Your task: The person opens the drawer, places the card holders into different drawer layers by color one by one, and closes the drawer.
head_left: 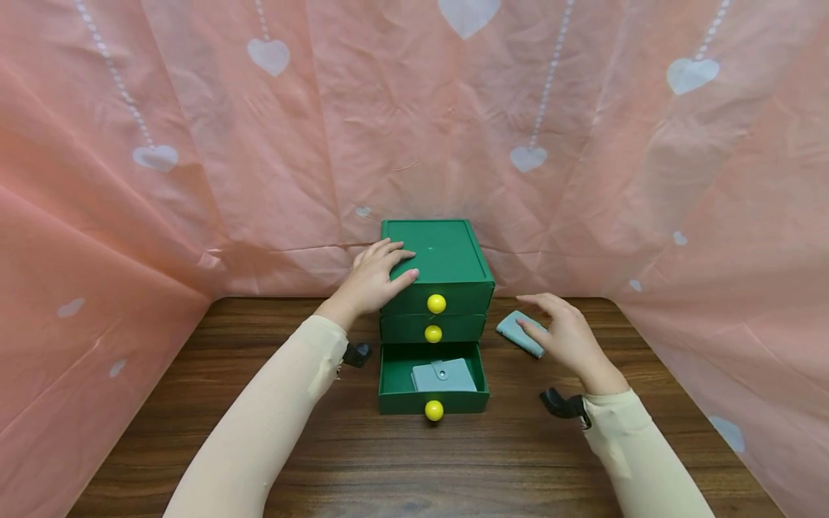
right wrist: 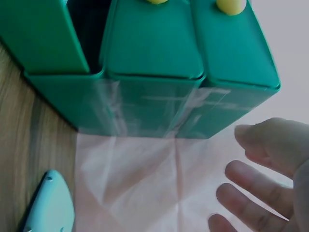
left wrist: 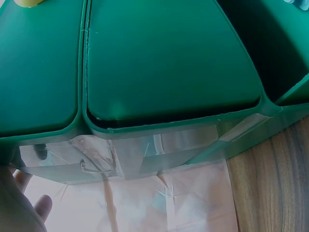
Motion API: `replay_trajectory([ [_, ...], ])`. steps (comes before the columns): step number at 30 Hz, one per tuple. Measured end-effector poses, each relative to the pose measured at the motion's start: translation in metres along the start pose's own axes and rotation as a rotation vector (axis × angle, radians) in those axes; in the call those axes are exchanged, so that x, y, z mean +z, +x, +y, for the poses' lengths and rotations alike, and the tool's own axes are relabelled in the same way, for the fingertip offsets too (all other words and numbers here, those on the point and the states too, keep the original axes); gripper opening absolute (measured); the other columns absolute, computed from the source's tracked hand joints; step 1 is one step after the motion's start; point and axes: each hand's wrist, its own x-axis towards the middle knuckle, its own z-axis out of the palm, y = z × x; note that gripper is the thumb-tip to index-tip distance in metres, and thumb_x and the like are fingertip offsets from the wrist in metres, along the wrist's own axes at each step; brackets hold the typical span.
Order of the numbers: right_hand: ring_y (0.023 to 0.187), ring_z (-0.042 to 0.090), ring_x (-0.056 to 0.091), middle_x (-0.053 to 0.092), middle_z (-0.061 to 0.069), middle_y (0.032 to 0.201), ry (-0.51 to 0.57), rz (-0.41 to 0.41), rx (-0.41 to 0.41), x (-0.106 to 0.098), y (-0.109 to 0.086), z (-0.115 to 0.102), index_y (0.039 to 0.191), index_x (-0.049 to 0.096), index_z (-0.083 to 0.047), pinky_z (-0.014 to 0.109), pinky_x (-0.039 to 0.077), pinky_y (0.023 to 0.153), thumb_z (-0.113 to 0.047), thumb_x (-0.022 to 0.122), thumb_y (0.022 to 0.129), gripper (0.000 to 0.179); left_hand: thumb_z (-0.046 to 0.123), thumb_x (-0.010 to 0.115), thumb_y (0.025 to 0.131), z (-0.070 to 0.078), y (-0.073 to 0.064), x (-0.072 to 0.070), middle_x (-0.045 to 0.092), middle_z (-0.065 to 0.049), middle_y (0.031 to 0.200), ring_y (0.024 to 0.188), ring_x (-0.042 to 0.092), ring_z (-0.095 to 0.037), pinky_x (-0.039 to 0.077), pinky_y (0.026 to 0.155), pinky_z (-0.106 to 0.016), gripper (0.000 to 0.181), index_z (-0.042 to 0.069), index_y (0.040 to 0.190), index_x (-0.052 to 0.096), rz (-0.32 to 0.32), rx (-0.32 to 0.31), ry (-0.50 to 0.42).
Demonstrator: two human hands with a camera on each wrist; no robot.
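Note:
A green three-drawer box (head_left: 447, 252) with round yellow knobs stands on the table. Its bottom drawer (head_left: 396, 374) is pulled out, and a pale blue snap-closure wallet (head_left: 453, 375) lies inside. My left hand (head_left: 376, 277) rests over the box's top left edge, fingers spread; only a few fingertips (left wrist: 43, 207) show in the left wrist view. To the right of the box my right hand (head_left: 566, 334) hovers with loosely bent fingers, holding nothing. Beneath and beside it a second light blue flat object (head_left: 516, 332), with rounded edges, lies on the wood; in the right wrist view this blue object (right wrist: 52, 205) sits apart from the fingers.
The brown wood-grain table (head_left: 388, 467) ends at a pink curtain (head_left: 401, 144) with white hearts, which hangs behind and along both sides. Upper and middle drawers are closed. Black wrist cameras (head_left: 562, 404) protrude below both hands.

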Motion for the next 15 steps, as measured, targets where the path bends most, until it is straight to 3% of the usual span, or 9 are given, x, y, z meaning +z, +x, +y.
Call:
replay_trajectory([
  [15,0.100,0.033,0.063,0.068,0.015,0.109,0.008,0.075,0.111,0.019,0.002,0.033,0.120,0.069,-0.003,0.053,0.052,0.082,-0.009,0.072,0.092,0.029,0.058,0.041,0.102,-0.001,0.001,0.001,0.033,-0.004,0.160,0.152,0.014,-0.024,0.013,0.118,-0.056,0.059,0.023,0.148,0.050,-0.002,-0.005,0.003],
])
